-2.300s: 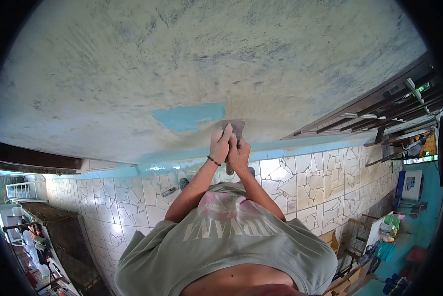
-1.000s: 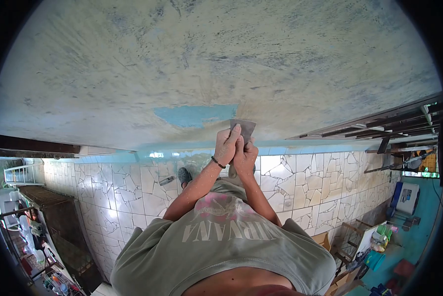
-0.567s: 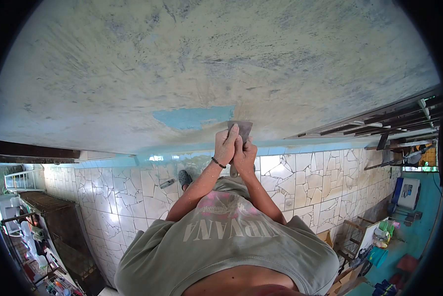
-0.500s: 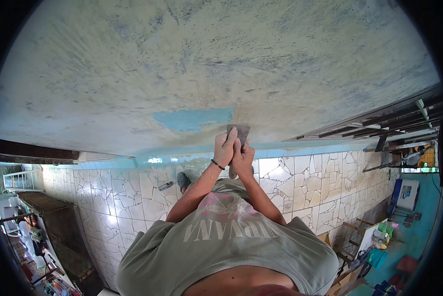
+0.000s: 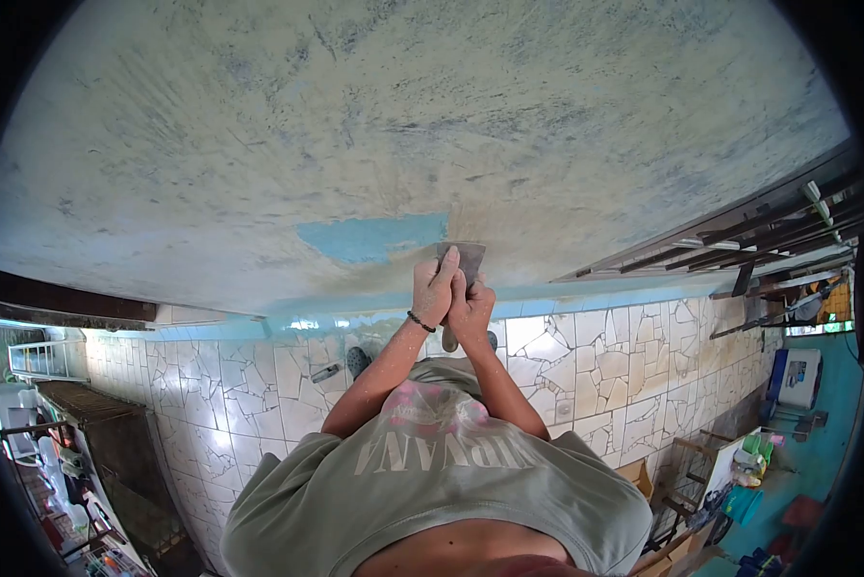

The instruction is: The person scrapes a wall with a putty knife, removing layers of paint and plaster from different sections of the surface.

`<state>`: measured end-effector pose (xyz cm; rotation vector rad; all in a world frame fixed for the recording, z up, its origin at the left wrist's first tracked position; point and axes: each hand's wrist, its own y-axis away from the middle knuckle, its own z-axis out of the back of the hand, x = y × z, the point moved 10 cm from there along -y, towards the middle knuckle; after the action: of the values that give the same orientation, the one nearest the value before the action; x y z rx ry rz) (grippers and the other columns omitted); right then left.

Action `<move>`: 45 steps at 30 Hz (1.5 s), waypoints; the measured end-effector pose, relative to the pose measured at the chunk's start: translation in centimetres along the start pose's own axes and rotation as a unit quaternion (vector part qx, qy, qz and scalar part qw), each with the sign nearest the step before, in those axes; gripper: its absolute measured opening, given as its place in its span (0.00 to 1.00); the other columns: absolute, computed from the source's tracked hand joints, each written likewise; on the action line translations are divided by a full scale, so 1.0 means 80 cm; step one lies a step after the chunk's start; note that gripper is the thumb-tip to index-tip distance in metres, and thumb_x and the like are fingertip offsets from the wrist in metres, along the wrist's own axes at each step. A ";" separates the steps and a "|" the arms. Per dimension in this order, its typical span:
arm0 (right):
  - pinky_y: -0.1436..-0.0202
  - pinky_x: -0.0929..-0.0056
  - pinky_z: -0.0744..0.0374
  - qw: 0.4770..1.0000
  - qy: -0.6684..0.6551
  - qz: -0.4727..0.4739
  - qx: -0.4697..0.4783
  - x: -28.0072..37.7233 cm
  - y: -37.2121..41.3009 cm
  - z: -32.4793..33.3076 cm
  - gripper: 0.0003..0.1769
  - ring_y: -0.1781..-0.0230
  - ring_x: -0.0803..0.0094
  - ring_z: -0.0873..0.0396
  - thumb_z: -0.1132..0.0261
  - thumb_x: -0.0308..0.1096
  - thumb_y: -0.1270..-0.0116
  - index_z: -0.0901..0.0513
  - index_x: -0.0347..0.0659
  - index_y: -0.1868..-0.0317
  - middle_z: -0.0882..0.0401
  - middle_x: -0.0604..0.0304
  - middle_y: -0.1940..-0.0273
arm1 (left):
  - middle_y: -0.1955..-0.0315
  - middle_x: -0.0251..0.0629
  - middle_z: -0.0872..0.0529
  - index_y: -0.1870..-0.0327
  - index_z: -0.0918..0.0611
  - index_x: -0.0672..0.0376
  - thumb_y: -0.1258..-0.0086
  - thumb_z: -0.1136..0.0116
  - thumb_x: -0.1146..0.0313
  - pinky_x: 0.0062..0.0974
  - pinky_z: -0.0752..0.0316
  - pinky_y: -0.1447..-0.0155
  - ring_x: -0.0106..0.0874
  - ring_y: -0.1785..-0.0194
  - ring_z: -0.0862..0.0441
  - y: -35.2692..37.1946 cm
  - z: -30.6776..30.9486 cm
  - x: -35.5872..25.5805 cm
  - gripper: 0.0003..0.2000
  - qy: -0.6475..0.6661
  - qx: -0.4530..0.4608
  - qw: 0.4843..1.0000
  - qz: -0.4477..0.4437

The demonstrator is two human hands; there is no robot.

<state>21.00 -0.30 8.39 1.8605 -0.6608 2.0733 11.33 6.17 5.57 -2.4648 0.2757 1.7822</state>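
Observation:
Both hands grip one flat scraper [image 5: 469, 258] with a grey, trapezoid blade. My left hand [image 5: 433, 291], with a dark beaded bracelet at its wrist, is closed on the scraper's left side, its thumb lying up the blade. Beside it, my right hand [image 5: 471, 311] is wrapped round the right side of the tool. The handle end [image 5: 449, 338] shows below the hands. The blade's top edge is at the pale, mottled wall [image 5: 432, 125], just right of a bare blue patch [image 5: 374, 236].
Stone-patterned tiles [image 5: 249, 385] cover the floor. A slatted frame [image 5: 788, 226] stands at the right, a brown cabinet [image 5: 105, 433] at the left. A small dark object [image 5: 326, 372] lies near a shoe [image 5: 358, 362]. Cluttered shelving [image 5: 730, 471] is at the lower right.
The scraper and both hands have shifted very slightly left in view. The blue patch's right edge appears slightly farther left. Both hands keep their grip.

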 end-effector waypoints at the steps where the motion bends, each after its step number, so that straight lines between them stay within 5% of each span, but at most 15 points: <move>1: 0.84 0.73 0.32 1.000 -0.008 -0.029 0.008 0.013 -0.002 -0.001 0.25 0.88 0.79 0.29 0.38 0.37 0.25 0.22 0.28 0.80 0.26 0.60 0.88 | 0.84 0.25 0.25 0.82 0.24 0.60 0.20 0.48 0.56 0.22 0.38 0.76 0.17 0.80 0.33 -0.001 -0.001 -0.007 0.25 -0.004 0.002 1.000 -0.009; 7: 0.86 0.73 0.33 1.000 -0.009 -0.004 -0.015 -0.012 0.009 0.002 0.27 0.89 0.78 0.29 0.38 0.37 0.25 0.23 0.29 0.82 0.26 0.59 0.88 | 0.84 0.25 0.26 0.82 0.26 0.59 0.21 0.47 0.58 0.21 0.33 0.75 0.17 0.80 0.32 0.008 0.005 -0.003 0.24 -0.047 -0.002 0.999 0.008; 11: 0.86 0.73 0.33 0.999 0.013 0.033 -0.004 0.010 0.004 0.002 0.27 0.89 0.78 0.29 0.38 0.38 0.25 0.22 0.28 0.82 0.25 0.58 0.88 | 0.85 0.24 0.28 0.83 0.26 0.60 0.22 0.45 0.52 0.22 0.39 0.75 0.17 0.78 0.35 0.004 0.011 0.018 0.27 0.002 -0.016 1.000 0.019; 16: 0.86 0.73 0.33 0.999 -0.003 -0.041 -0.008 0.011 0.014 0.004 0.27 0.89 0.79 0.30 0.37 0.38 0.25 0.21 0.28 0.82 0.25 0.57 0.88 | 0.84 0.24 0.28 0.83 0.26 0.59 0.22 0.45 0.52 0.22 0.39 0.75 0.17 0.79 0.35 0.020 -0.012 -0.033 0.26 0.040 -0.028 0.998 0.036; 20: 0.85 0.73 0.33 0.998 -0.011 -0.062 0.002 -0.035 0.012 0.000 0.26 0.89 0.79 0.29 0.37 0.38 0.25 0.21 0.28 0.80 0.26 0.58 0.89 | 0.84 0.26 0.25 0.82 0.23 0.60 0.21 0.46 0.55 0.22 0.32 0.75 0.18 0.80 0.30 0.007 0.011 0.019 0.25 -0.017 -0.008 1.000 0.010; 21: 0.85 0.73 0.33 1.000 0.019 -0.001 -0.009 -0.014 0.007 0.003 0.26 0.88 0.79 0.30 0.37 0.38 0.25 0.21 0.27 0.80 0.26 0.58 0.89 | 0.84 0.27 0.25 0.82 0.23 0.60 0.21 0.46 0.55 0.22 0.33 0.75 0.18 0.80 0.30 0.003 0.012 0.021 0.25 -0.018 -0.019 1.000 0.001; 23: 0.84 0.73 0.33 0.989 0.076 0.121 -0.032 0.047 -0.013 0.005 0.25 0.88 0.80 0.30 0.37 0.37 0.26 0.21 0.27 0.80 0.26 0.58 0.88 | 0.84 0.27 0.24 0.81 0.22 0.61 0.21 0.47 0.54 0.22 0.33 0.74 0.18 0.80 0.30 -0.013 0.000 -0.015 0.26 -0.049 -0.015 0.998 -0.035; 25: 0.83 0.72 0.34 0.998 0.023 0.064 -0.011 0.070 -0.016 0.002 0.25 0.87 0.80 0.31 0.37 0.37 0.26 0.22 0.26 0.80 0.27 0.56 0.88 | 0.84 0.27 0.24 0.81 0.22 0.62 0.21 0.47 0.53 0.22 0.33 0.74 0.19 0.79 0.30 -0.003 -0.020 -0.100 0.26 -0.111 0.009 0.992 -0.065; 28: 0.82 0.69 0.33 0.999 0.018 0.045 -0.020 0.052 -0.014 0.002 0.25 0.86 0.79 0.33 0.37 0.36 0.27 0.23 0.25 0.80 0.27 0.53 0.88 | 0.84 0.27 0.25 0.83 0.24 0.61 0.21 0.47 0.53 0.22 0.33 0.74 0.19 0.79 0.30 0.001 -0.018 -0.092 0.27 -0.083 0.010 0.994 -0.064; 32: 0.81 0.67 0.32 1.000 0.003 0.008 -0.015 -0.019 0.005 0.001 0.24 0.86 0.79 0.32 0.36 0.36 0.27 0.21 0.26 0.79 0.25 0.53 0.87 | 0.83 0.24 0.27 0.83 0.27 0.58 0.21 0.46 0.54 0.22 0.35 0.74 0.17 0.79 0.32 0.001 0.004 0.015 0.26 0.009 0.007 1.000 0.021; 37: 0.81 0.67 0.31 0.999 -0.022 -0.047 0.001 -0.001 0.006 0.000 0.24 0.85 0.79 0.32 0.36 0.36 0.27 0.22 0.25 0.79 0.26 0.52 0.87 | 0.84 0.24 0.27 0.82 0.25 0.60 0.22 0.46 0.52 0.22 0.39 0.74 0.17 0.78 0.33 0.009 -0.002 -0.031 0.26 -0.023 -0.009 1.000 0.010; 42: 0.82 0.69 0.33 0.998 0.027 0.054 -0.035 -0.002 0.004 0.003 0.25 0.86 0.80 0.33 0.36 0.36 0.27 0.23 0.25 0.80 0.27 0.54 0.88 | 0.84 0.25 0.26 0.81 0.24 0.61 0.22 0.46 0.52 0.23 0.39 0.74 0.17 0.78 0.33 0.001 0.001 0.008 0.26 0.030 -0.004 0.999 0.028; 45: 0.82 0.69 0.34 0.997 0.027 0.066 -0.039 -0.004 0.003 0.003 0.25 0.85 0.80 0.33 0.36 0.36 0.27 0.23 0.25 0.80 0.28 0.53 0.89 | 0.85 0.25 0.28 0.82 0.25 0.62 0.22 0.45 0.52 0.23 0.39 0.74 0.17 0.77 0.34 0.009 0.004 -0.026 0.26 -0.068 -0.031 0.997 -0.011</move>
<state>21.16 -0.63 8.07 1.7569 -0.8582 2.1364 10.27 5.72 7.44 -2.3632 0.1858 1.9662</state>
